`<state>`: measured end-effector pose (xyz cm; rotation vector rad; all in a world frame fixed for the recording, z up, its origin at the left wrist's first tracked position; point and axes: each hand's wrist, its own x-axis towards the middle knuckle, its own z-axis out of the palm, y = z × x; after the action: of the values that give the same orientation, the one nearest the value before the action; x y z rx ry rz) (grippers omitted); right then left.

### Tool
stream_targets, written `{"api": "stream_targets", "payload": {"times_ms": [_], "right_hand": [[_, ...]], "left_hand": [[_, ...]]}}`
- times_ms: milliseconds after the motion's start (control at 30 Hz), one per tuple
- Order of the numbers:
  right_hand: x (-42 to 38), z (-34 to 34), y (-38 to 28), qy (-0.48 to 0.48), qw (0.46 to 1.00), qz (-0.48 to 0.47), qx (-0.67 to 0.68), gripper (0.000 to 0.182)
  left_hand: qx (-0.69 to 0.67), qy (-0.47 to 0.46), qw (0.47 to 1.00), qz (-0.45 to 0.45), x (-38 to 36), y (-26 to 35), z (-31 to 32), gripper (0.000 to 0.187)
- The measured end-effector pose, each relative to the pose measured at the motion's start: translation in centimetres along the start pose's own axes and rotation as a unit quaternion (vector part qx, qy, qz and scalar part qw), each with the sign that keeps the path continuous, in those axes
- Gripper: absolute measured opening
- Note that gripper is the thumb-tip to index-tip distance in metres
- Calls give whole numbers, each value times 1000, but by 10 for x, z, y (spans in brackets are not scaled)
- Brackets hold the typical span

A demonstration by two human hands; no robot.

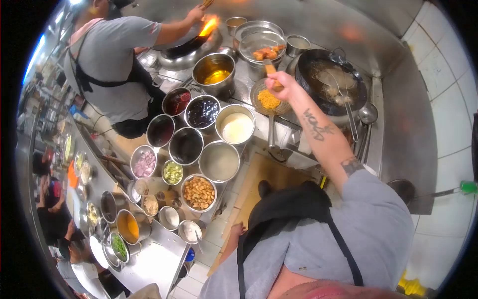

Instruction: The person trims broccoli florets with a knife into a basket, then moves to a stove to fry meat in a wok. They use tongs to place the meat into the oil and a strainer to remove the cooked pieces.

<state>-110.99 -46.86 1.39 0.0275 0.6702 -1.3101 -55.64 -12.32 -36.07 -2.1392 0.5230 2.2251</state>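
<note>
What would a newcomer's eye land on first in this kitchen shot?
Probably the flame flaring off the co-worker's wok at top centre. Next, the person's tattooed right hand, its grip closed on a wooden-handled strainer heaped with yellow shreds, just left of the big dark wok. Below left, a cluster of steel bowls holds sauces and chopped ingredients.

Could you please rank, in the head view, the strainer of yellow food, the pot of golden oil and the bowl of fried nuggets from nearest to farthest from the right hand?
From the right hand:
1. Strainer of yellow food, just below the hand.
2. Pot of golden oil, to its left.
3. Bowl of fried nuggets, far down-left.
</note>
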Motion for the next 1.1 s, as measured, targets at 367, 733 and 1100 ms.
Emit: {"api": "stream_targets", "payload": {"times_ms": [367,733,1100], "right_hand": [[-73,4,-30,7,998,13,-62,17],[-49,-71,-92,-31,985,43,-165,15],[-302,-66,32,27,965,-63,-252,9]], "left_hand": [[-45,104,992,63,-100,-28,22,31],[-26,226,968,101,-120,-136,56,45],[15,180,984,-2,-152,-245,2,44]]}}
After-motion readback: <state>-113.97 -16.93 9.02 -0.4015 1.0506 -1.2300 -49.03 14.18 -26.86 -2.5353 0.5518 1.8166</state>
